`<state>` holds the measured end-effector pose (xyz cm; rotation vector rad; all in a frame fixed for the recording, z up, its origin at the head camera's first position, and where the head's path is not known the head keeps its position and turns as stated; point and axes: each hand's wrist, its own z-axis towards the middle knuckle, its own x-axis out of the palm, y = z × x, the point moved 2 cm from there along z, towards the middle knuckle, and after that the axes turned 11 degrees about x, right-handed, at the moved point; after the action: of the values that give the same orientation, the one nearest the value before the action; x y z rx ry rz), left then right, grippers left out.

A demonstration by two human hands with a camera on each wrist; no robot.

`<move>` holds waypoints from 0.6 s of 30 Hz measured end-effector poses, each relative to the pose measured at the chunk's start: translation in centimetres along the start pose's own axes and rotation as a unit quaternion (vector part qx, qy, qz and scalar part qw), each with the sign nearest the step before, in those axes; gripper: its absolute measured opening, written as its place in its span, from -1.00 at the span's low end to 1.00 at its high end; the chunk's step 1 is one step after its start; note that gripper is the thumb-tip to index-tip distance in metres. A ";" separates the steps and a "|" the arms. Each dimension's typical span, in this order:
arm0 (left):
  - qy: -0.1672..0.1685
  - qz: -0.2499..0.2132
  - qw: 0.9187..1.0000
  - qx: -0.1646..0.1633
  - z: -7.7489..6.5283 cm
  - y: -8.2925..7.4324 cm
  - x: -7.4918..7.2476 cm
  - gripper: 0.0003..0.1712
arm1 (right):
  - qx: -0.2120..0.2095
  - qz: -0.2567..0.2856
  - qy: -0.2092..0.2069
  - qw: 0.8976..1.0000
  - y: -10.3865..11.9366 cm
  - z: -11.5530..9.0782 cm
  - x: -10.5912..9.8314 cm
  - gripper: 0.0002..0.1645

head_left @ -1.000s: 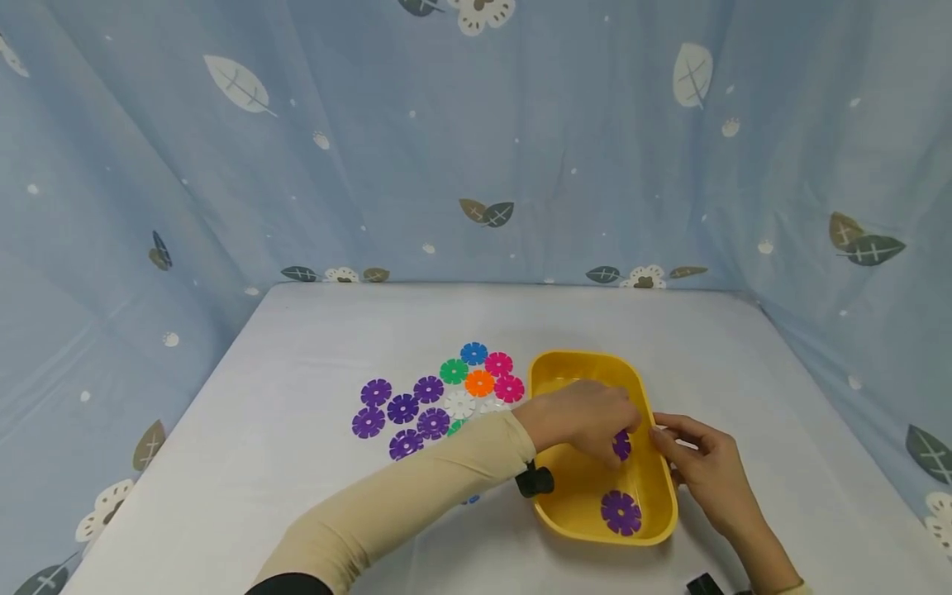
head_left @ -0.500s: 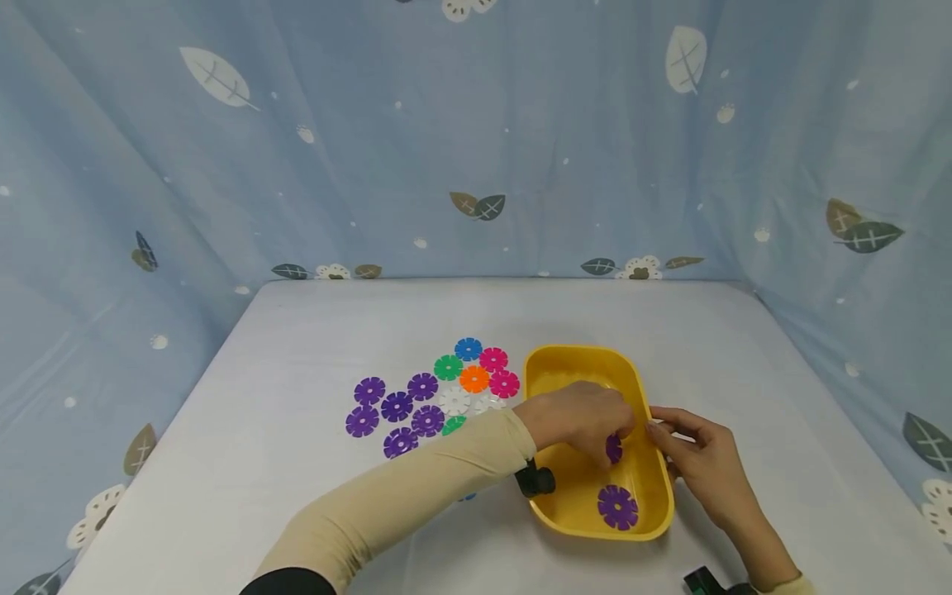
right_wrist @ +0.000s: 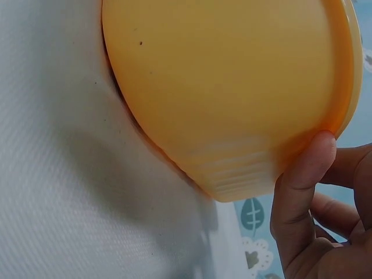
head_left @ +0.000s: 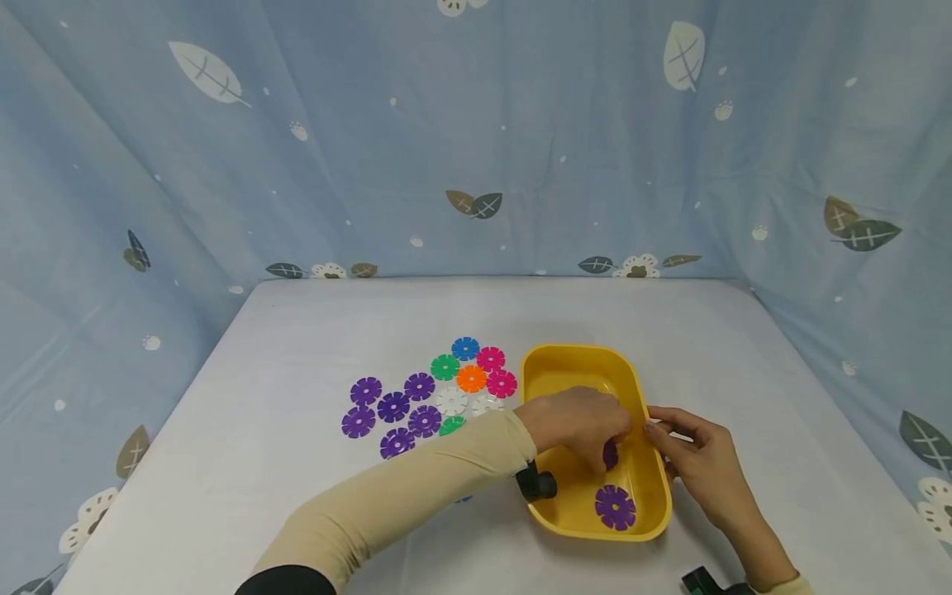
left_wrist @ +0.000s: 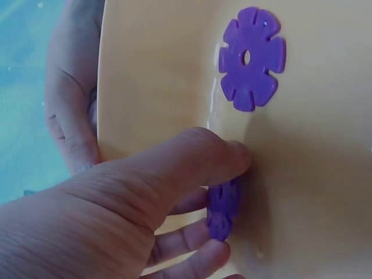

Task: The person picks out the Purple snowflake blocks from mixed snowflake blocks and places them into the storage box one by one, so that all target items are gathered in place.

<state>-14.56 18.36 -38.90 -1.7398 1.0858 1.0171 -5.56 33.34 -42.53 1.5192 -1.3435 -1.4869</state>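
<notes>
In the head view my left hand (head_left: 576,426) reaches down into a yellow plastic tub (head_left: 568,511). Its thumb and fingers pinch purple snowflake discs (left_wrist: 225,200), seen nearly edge-on in the left wrist view, close by the tub's inner wall. Another purple snowflake disc (head_left: 615,507) lies flat on the tub floor, nearer my body. At the tub's right side, my right hand (head_left: 702,467) grips the rim, and the right wrist view has its thumb (right_wrist: 311,165) against the outer wall. The left hand covers part of the tub's interior.
Left of the tub, several purple discs (head_left: 393,406) lie spread on the white table (head_left: 297,347). Beside them are green (head_left: 445,367), blue (head_left: 465,349), orange (head_left: 472,378), pink (head_left: 502,383) and white discs (head_left: 451,401). My left sleeve (head_left: 416,479) hides some. A patterned blue curtain (head_left: 372,165) surrounds the table.
The head view has shifted slightly. The purple disc in my left fingers shows narrower, shifted a little left within the tub. My right hand stays on the rim.
</notes>
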 end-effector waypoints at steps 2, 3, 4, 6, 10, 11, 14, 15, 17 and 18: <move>0.006 -0.004 1.000 -0.008 0.0 -0.1 0.0 -0.68 | -0.001 -0.002 0.000 1.000 0.0 0.0 0.0 -0.53; 0.008 -0.003 1.000 -0.009 0.0 -0.1 0.1 -0.67 | -0.001 -0.002 0.000 1.000 0.1 0.0 0.0 -0.53; 0.010 -0.001 1.000 -0.009 0.0 -0.2 0.1 -0.66 | -0.001 -0.003 0.000 1.000 0.1 0.0 0.1 -0.53; 0.012 0.002 1.000 -0.006 0.0 -0.3 0.2 -0.65 | -0.002 -0.004 0.002 1.000 0.1 0.0 0.1 -0.53; 0.009 -0.004 1.000 0.004 0.2 -0.4 0.3 -0.64 | -0.003 -0.004 0.002 1.000 0.0 -0.1 0.0 -0.53; 0.008 -0.008 1.000 0.004 0.2 -0.4 0.3 -0.63 | -0.003 -0.005 0.003 1.000 0.0 0.0 0.0 -0.53; 0.005 -0.010 1.000 0.006 0.2 -0.5 0.4 -0.61 | -0.002 -0.006 0.002 1.000 0.0 0.0 0.0 -0.53; 0.005 -0.008 1.000 0.008 0.3 -0.5 0.4 -0.60 | -0.002 -0.007 0.002 1.000 0.0 0.0 0.0 -0.52; 0.006 -0.003 1.000 0.010 0.3 -0.5 0.4 -0.58 | -0.002 -0.009 0.001 1.000 0.0 0.0 0.0 -0.52; 0.007 -0.001 1.000 0.012 0.3 -0.5 0.5 -0.57 | -0.001 -0.009 0.000 1.000 0.0 0.0 0.0 -0.52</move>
<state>-14.01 18.67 -39.30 -1.7316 1.1017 0.9888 -5.56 33.32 -42.49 1.5345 -1.3296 -1.4989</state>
